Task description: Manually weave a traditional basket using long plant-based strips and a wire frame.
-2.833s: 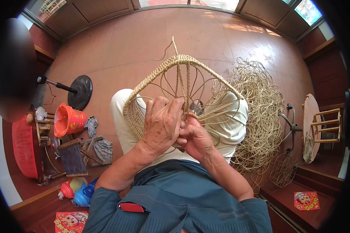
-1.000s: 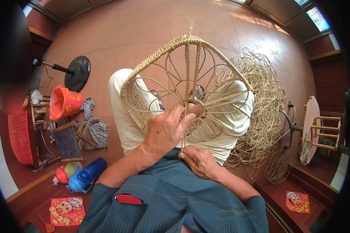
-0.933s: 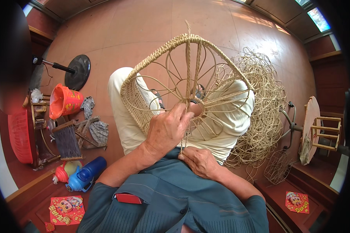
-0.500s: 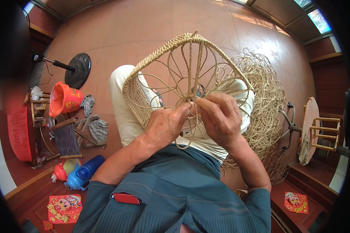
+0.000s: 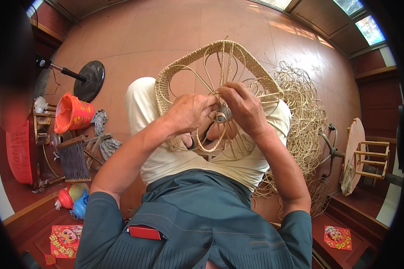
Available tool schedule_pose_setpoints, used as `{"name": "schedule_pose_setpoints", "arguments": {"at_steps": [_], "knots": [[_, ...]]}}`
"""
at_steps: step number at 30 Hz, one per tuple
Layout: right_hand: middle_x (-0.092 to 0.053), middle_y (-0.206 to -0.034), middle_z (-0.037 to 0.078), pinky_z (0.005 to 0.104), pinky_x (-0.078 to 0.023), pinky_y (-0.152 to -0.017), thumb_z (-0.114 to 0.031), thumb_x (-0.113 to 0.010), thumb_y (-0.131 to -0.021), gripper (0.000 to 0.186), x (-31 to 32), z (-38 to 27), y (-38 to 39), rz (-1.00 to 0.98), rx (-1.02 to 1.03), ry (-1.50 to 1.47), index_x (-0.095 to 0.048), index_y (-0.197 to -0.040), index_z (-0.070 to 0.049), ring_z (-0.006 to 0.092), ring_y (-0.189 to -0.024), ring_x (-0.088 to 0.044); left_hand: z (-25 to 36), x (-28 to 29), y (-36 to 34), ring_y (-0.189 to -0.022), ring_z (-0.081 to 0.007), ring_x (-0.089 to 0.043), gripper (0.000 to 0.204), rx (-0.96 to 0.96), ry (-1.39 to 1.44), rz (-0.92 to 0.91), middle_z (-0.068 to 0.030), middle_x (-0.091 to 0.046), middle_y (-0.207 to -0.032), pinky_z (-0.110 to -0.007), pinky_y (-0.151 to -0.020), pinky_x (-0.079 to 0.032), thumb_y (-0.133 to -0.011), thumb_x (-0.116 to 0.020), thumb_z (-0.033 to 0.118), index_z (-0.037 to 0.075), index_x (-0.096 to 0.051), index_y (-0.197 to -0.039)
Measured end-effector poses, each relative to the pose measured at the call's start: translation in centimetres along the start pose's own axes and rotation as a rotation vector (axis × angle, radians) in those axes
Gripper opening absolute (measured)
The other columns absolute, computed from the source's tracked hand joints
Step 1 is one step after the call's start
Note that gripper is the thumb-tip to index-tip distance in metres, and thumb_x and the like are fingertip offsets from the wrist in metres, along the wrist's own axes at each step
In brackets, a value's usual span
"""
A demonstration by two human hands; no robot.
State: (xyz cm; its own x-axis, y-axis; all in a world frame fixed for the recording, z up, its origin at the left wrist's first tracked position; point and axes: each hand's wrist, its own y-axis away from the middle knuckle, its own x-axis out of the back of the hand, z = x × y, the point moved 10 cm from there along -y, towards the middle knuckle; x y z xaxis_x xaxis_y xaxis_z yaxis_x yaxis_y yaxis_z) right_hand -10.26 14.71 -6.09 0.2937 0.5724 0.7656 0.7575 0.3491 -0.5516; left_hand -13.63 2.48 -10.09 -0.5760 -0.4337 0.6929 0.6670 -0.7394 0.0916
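A woven cord basket [image 5: 164, 76] with a bare wire frame of curved petal shapes inside rests between my knees. My left hand [image 5: 191, 112] pinches cord near the middle of the frame, fingertips close to those of my right hand [image 5: 240, 105], which also has its fingers closed on cord there. Twisted strands run from the hub up to the rim, and a loop of cord [image 5: 202, 145] hangs below my hands. Part of the hub is hidden by my fingers.
Loose cord lies in a big tangled heap [image 5: 303, 134] right of me. Leftward are a stand base [image 5: 90, 80], an orange bucket [image 5: 74, 114], a wooden folding seat [image 5: 72, 159], a red basket [image 5: 20, 152] and flasks [image 5: 78, 206]. A round board [image 5: 350, 161] stands right.
My right hand rose from my lap to the hub beside my left. Since half a second ago, both hands moved away from my body, the basket tilted, and the hanging loop shifted down-left.
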Motion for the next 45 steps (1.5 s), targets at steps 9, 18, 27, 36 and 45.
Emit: {"name": "schedule_pose_setpoints", "arguments": {"at_steps": [9, 18, 27, 36, 45], "knots": [[-0.069, -0.118, 0.008, 0.0424, -0.062, -0.086, -0.001, -0.071, -0.092, 0.030, -1.1, 1.9, -0.6, -0.047, -0.051, -0.020, -0.068, -0.121, -0.009, 0.0300, -0.104, -0.075, -1.2, -0.7, -0.6, -0.101, -0.0435, -0.076, 0.032, 0.085, 0.161, -0.008, -0.0217, -0.079, -0.108, -0.051, -0.089, -0.058, -0.114, -0.053, 0.025, 0.005, -0.075, -0.127], [-0.071, -0.116, 0.007, 0.0421, -0.061, -0.085, -0.008, -0.075, -0.095, 0.023, -0.8, 1.3, -1.0, -0.068, 0.005, -0.039, -0.068, -0.117, -0.010, 0.0285, -0.098, -0.074, 2.1, -2.0, 3.4, -0.074, -0.0275, -0.071, 0.027, 0.113, 0.248, 0.004, -0.0180, -0.071, -0.087, -0.040, -0.075, -0.055, -0.115, -0.056, 0.025, 0.007, -0.072, -0.127], [-0.070, -0.104, 0.008, 0.0426, -0.061, -0.082, -0.017, -0.079, -0.100, 0.019, -0.7, 2.0, -1.2, -0.034, -0.029, -0.148, -0.069, -0.116, -0.010, 0.0310, -0.095, -0.075, 8.5, 6.1, 9.1, -0.067, -0.0038, -0.052, 0.032, 0.106, 0.660, 0.022, 0.0036, -0.060, -0.075, -0.026, -0.060, -0.040, -0.119, -0.056, 0.022, -0.004, -0.076, -0.122], [-0.068, -0.097, 0.009, 0.0444, -0.059, -0.076, -0.015, -0.078, -0.101, 0.014, -1.4, 3.0, -1.7, -0.055, -0.116, -0.165, -0.068, -0.109, -0.010, 0.0321, -0.089, -0.074, 11.3, 18.6, 14.2, -0.043, -0.0032, -0.039, 0.043, -0.390, 1.039, 0.331, 0.0043, -0.051, -0.058, -0.024, -0.043, -0.030, -0.121, -0.054, 0.032, -0.008, -0.067, -0.116], [-0.069, -0.100, 0.009, 0.0441, -0.060, -0.076, -0.011, -0.077, -0.100, 0.012, -1.2, 2.9, -1.6, -0.027, -0.111, -0.178, -0.070, -0.110, -0.011, 0.0325, -0.091, -0.074, 8.8, 9.9, 10.1, -0.055, -0.0017, -0.045, 0.048, -0.008, 1.160, 0.276, 0.0028, -0.056, -0.068, -0.021, -0.048, -0.032, -0.120, -0.057, 0.034, -0.011, -0.071, -0.131]]}}
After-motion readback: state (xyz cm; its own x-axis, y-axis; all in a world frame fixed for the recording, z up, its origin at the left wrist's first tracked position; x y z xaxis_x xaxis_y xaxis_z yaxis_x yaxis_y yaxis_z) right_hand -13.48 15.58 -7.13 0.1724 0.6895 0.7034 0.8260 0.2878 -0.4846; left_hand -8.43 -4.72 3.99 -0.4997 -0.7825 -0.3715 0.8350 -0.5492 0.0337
